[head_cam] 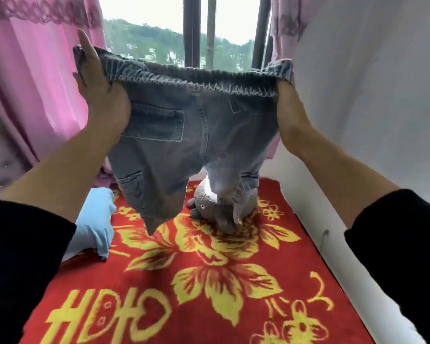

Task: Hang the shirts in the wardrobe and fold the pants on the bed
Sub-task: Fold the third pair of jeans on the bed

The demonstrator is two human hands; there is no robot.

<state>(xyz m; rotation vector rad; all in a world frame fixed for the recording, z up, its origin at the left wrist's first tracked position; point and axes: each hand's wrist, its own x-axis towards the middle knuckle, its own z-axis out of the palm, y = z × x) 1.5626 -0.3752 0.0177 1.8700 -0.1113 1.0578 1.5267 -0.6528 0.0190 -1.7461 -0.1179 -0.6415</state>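
Note:
A pair of grey-blue denim pants (184, 135) hangs in the air above the bed, held up by its elastic waistband with the back pockets facing me. My left hand (102, 95) grips the waistband's left end. My right hand (289, 108) grips its right end. The legs dangle down; the left leg's tip hovers just over the red blanket with yellow flowers (209, 281), and the right leg drops behind onto a grey plush toy (221, 209). No shirt or wardrobe is in view.
A light blue cloth (97, 227) lies bunched at the bed's left side. Pink curtains (30, 83) hang at the left, a white wall (370, 108) runs along the right, and a barred window (196, 33) is straight ahead.

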